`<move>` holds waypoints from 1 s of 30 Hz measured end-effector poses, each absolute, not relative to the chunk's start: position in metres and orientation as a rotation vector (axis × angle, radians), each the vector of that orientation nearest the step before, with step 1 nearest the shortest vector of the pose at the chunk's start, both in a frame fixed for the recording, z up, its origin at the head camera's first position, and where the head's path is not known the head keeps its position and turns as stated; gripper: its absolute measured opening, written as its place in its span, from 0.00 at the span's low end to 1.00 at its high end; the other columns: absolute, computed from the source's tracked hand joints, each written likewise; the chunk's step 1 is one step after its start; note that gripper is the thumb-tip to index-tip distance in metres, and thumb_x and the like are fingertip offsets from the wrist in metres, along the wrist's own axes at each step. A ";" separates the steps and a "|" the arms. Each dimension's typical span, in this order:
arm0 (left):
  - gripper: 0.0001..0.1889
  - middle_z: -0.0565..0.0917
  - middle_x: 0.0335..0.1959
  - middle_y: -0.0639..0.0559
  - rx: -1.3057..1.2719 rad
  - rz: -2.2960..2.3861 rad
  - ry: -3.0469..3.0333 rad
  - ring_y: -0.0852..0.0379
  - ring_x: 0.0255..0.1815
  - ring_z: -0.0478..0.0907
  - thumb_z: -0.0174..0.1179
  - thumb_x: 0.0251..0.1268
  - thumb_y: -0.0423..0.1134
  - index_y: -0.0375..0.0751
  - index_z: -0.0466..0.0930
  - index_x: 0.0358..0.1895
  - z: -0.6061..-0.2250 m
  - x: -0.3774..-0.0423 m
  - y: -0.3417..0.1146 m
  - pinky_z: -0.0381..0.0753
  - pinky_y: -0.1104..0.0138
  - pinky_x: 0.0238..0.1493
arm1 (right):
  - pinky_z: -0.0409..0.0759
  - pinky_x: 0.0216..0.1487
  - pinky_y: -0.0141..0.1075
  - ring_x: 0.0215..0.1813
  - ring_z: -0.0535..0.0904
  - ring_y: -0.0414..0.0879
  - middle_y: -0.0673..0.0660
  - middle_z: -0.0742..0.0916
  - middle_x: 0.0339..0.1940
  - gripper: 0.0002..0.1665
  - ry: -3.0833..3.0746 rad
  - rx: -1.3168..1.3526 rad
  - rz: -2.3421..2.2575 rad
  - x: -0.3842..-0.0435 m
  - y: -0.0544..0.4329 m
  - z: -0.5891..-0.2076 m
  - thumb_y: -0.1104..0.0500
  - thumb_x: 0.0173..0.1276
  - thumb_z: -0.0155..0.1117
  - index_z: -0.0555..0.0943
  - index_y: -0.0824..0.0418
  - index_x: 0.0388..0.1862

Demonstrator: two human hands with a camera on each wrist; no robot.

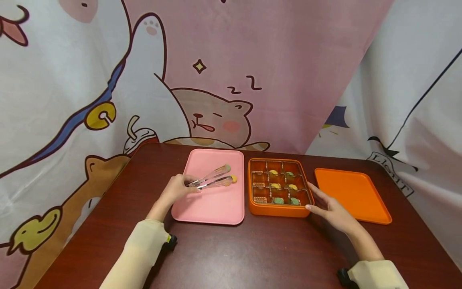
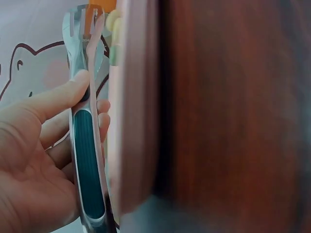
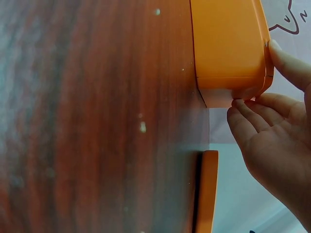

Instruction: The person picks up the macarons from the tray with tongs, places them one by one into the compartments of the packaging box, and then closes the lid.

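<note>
Over the pink tray (image 1: 209, 208), my left hand (image 1: 177, 188) holds a pair of metal tongs (image 2: 86, 121) with dark teal grip insets, thumb on one arm and fingers on the other. Their clear tips point right and stand apart. A small green piece (image 1: 227, 167) and a yellow piece (image 1: 234, 179) show by the tips; whether they touch them I cannot tell. Beside the tray stands an orange box (image 1: 279, 210) with a clear divided insert. Yellow and green pieces (image 1: 276, 186) lie in its middle and right columns. My right hand (image 1: 330, 206) touches the box's right side and front corner with extended fingers.
A flat orange tray (image 1: 353, 196) lies to the right of the box, behind my right hand. Everything stands on a dark red-brown wooden table (image 1: 231, 253). A cartoon-printed curtain (image 1: 281, 80) hangs behind the table and along both sides.
</note>
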State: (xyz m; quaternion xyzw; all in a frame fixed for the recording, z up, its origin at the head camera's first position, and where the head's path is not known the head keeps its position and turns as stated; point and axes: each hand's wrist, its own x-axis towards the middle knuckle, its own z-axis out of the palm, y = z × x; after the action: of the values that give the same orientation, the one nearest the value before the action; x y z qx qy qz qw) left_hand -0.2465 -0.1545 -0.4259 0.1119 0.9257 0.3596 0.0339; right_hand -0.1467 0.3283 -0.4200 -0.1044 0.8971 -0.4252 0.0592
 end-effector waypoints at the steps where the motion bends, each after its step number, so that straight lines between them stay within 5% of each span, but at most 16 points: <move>1: 0.18 0.89 0.44 0.45 0.335 1.090 2.851 0.54 0.41 0.82 0.73 0.56 0.39 0.40 0.87 0.51 -0.427 -0.246 -0.155 0.78 0.64 0.40 | 0.59 0.68 0.65 0.77 0.57 0.70 0.69 0.58 0.80 0.47 2.720 -0.317 -1.280 -0.147 0.328 -0.420 0.54 0.73 0.62 0.48 0.59 0.82; 5: 0.18 0.89 0.44 0.45 0.315 1.013 2.881 0.53 0.42 0.83 0.73 0.56 0.38 0.40 0.87 0.51 -0.427 -0.244 -0.155 0.80 0.60 0.43 | 0.62 0.68 0.61 0.77 0.58 0.70 0.69 0.58 0.80 0.47 2.731 -0.320 -1.261 -0.147 0.328 -0.420 0.54 0.74 0.61 0.48 0.59 0.82; 9: 0.19 0.89 0.43 0.45 0.306 0.965 2.900 0.53 0.40 0.82 0.73 0.55 0.38 0.40 0.87 0.51 -0.426 -0.243 -0.154 0.79 0.60 0.42 | 0.71 0.67 0.28 0.76 0.59 0.70 0.69 0.59 0.80 0.47 2.728 -0.329 -1.280 -0.147 0.329 -0.421 0.54 0.74 0.62 0.49 0.59 0.82; 12: 0.19 0.90 0.42 0.46 0.294 0.954 2.909 0.54 0.39 0.82 0.74 0.54 0.39 0.40 0.87 0.50 -0.426 -0.244 -0.153 0.79 0.61 0.41 | 0.61 0.55 0.12 0.76 0.60 0.70 0.69 0.59 0.80 0.47 2.722 -0.336 -1.299 -0.146 0.329 -0.421 0.54 0.73 0.62 0.49 0.58 0.82; 14: 0.19 0.90 0.41 0.46 0.295 0.948 2.915 0.54 0.39 0.82 0.75 0.53 0.39 0.40 0.88 0.50 -0.426 -0.244 -0.153 0.78 0.61 0.41 | 0.64 0.59 0.15 0.76 0.59 0.70 0.70 0.59 0.80 0.47 2.723 -0.337 -1.299 -0.146 0.329 -0.422 0.54 0.73 0.62 0.49 0.58 0.82; 17: 0.18 0.90 0.40 0.47 0.295 0.943 2.919 0.54 0.38 0.82 0.75 0.53 0.38 0.41 0.88 0.48 -0.427 -0.243 -0.152 0.78 0.62 0.41 | 0.71 0.70 0.38 0.76 0.59 0.70 0.69 0.60 0.80 0.47 2.739 -0.324 -1.268 -0.146 0.329 -0.423 0.53 0.73 0.62 0.49 0.58 0.82; 18: 0.17 0.90 0.40 0.47 0.300 0.941 2.919 0.55 0.38 0.82 0.75 0.53 0.38 0.41 0.88 0.48 -0.427 -0.243 -0.152 0.78 0.62 0.40 | 0.70 0.70 0.38 0.76 0.59 0.70 0.69 0.60 0.80 0.47 2.743 -0.322 -1.263 -0.146 0.329 -0.423 0.53 0.73 0.62 0.49 0.57 0.82; 20: 0.16 0.90 0.39 0.48 0.302 0.943 2.919 0.55 0.37 0.81 0.74 0.53 0.38 0.41 0.89 0.47 -0.427 -0.243 -0.152 0.77 0.63 0.40 | 0.69 0.71 0.37 0.77 0.58 0.70 0.69 0.60 0.80 0.47 2.746 -0.321 -1.263 -0.146 0.329 -0.423 0.53 0.73 0.62 0.49 0.57 0.82; 24: 0.14 0.90 0.37 0.48 0.315 0.951 2.915 0.56 0.35 0.80 0.73 0.55 0.36 0.41 0.89 0.46 -0.427 -0.243 -0.151 0.76 0.65 0.38 | 0.57 0.55 0.10 0.76 0.58 0.71 0.69 0.59 0.80 0.46 2.729 -0.353 -1.318 -0.146 0.329 -0.424 0.54 0.73 0.62 0.50 0.58 0.82; 30: 0.08 0.90 0.35 0.51 0.358 0.966 2.915 0.57 0.35 0.80 0.72 0.55 0.36 0.43 0.90 0.40 -0.427 -0.242 -0.150 0.75 0.65 0.39 | 0.58 0.56 0.09 0.76 0.57 0.72 0.69 0.58 0.80 0.46 2.714 -0.379 -1.346 -0.146 0.329 -0.424 0.55 0.73 0.62 0.49 0.60 0.82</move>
State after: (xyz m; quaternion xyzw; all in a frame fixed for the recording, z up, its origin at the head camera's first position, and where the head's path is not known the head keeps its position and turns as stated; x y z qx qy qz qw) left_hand -0.2418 -0.1503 -0.4270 0.1158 0.9426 0.3122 0.0247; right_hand -0.1464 0.3294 -0.4242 -0.1239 0.8881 -0.4405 0.0440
